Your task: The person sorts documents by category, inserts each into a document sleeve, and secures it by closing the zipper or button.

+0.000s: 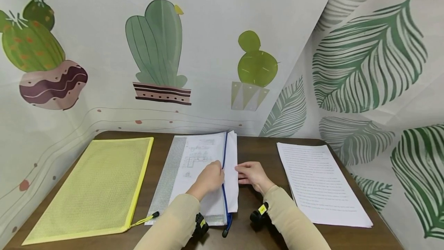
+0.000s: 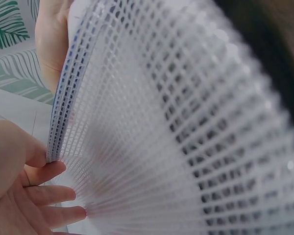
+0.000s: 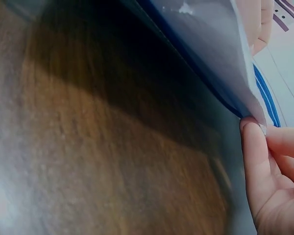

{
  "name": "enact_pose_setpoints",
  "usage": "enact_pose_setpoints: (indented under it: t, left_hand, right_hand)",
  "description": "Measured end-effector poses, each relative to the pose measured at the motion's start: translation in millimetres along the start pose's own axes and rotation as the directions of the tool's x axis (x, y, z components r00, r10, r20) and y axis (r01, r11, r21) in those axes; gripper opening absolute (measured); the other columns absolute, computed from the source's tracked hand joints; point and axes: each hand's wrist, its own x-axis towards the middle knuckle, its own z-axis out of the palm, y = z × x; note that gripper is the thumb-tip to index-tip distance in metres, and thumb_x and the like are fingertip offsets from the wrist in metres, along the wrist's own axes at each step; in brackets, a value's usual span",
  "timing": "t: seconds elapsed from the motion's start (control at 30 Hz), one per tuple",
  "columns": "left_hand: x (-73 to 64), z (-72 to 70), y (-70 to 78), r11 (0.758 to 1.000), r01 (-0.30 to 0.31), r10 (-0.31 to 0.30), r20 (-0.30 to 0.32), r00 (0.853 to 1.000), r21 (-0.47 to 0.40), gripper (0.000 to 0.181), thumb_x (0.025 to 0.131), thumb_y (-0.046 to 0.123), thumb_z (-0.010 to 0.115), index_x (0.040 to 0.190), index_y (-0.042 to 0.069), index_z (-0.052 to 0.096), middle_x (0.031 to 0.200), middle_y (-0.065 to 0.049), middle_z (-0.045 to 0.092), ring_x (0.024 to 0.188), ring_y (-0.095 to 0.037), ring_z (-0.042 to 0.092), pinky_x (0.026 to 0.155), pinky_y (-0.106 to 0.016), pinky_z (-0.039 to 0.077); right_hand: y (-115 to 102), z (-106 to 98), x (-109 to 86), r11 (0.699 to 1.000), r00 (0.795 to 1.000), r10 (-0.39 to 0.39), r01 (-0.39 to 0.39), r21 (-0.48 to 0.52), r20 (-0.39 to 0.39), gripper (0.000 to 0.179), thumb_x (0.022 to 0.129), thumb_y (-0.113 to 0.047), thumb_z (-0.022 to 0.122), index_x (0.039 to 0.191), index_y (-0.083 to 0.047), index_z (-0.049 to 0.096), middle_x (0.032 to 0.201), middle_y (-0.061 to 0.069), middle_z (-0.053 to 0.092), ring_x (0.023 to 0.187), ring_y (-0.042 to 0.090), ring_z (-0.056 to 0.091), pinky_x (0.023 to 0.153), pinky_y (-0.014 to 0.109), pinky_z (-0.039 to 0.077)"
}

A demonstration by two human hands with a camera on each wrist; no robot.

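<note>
A clear mesh zipper pouch (image 1: 163,182) with a blue zipper (image 1: 225,200) lies at mid-table. White paper sheets (image 1: 232,198) are inside it and stick out past the zipper on the right; a line drawing shows through the mesh. My left hand (image 1: 210,176) pinches the zipper edge between thumb and index finger; in the left wrist view the other fingers press on the mesh (image 2: 122,147). From the right, my right hand (image 1: 254,174) pinches the outer edge of the pouch opening and sheets, thumb underneath in the right wrist view.
A yellow mesh zipper pouch (image 1: 93,188) lies flat at the left, its cord pull (image 1: 143,221) reaching toward the middle. On the right is a stack of printed paper (image 1: 319,184). Behind the brown table (image 1: 260,147) hangs a cloth (image 1: 208,49) printed with cacti and leaves.
</note>
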Motion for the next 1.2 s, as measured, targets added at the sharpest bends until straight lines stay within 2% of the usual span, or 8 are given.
enact_pose_setpoints:
  t: [0.2, 0.57, 0.83, 1.2]
  left_hand:
    - [-0.2, 0.1, -0.1, 1.0, -0.012, 0.012, -0.008, 1.0, -0.004, 0.014, 0.095, 0.013, 0.046, 0.085, 0.004, 0.05, 0.073, -0.005, 0.048, 0.063, -0.017, 0.047, 0.053, -0.027, 0.038]
    - [-0.9, -2.6, -1.8, 1.0, 0.0, 0.0, -0.008, 1.0, -0.019, 0.014, 0.095, 0.011, 0.045, 0.087, 0.002, 0.051, 0.074, -0.007, 0.049, 0.065, -0.018, 0.048, 0.055, -0.028, 0.039]
    - [0.6, -1.8, -1.9, 1.0, -0.015, 0.015, -0.019, 1.0, -0.015, 0.014, 0.095, 0.011, 0.046, 0.086, 0.002, 0.051, 0.073, -0.007, 0.049, 0.064, -0.019, 0.048, 0.054, -0.029, 0.039]
    - [2.4, 0.1, -2.2, 1.0, 0.008, -0.008, -0.009, 1.0, -0.018, 0.015, 0.096, 0.013, 0.045, 0.088, 0.002, 0.051, 0.073, -0.007, 0.049, 0.065, -0.019, 0.048, 0.054, -0.028, 0.039]
  right_hand:
    - [0.5, 1.7, 0.7, 1.0, 1.0, 0.002, -0.002, -0.015, -0.009, 0.026, 0.085, -0.007, 0.066, 0.105, 0.011, 0.064, 0.075, 0.008, 0.066, 0.062, 0.014, 0.065, 0.058, 0.031, 0.058]
    - [-0.1, 1.0, -0.5, 1.0, 1.0, 0.02, -0.02, -0.014, -0.007, 0.026, 0.086, -0.008, 0.065, 0.104, 0.01, 0.064, 0.077, 0.009, 0.065, 0.064, 0.015, 0.066, 0.056, 0.031, 0.057]
    - [-1.6, 4.9, -0.9, 0.999, 0.999, 0.016, -0.017, -0.039, -0.034, 0.025, 0.086, -0.008, 0.066, 0.104, 0.009, 0.064, 0.076, 0.008, 0.063, 0.062, 0.013, 0.063, 0.056, 0.029, 0.057]
    - [0.3, 8.8, 2.4, 1.0, 0.999, 0.013, -0.014, -0.026, -0.045, 0.023, 0.085, -0.008, 0.066, 0.102, 0.008, 0.065, 0.073, 0.008, 0.064, 0.06, 0.012, 0.063, 0.054, 0.029, 0.057]
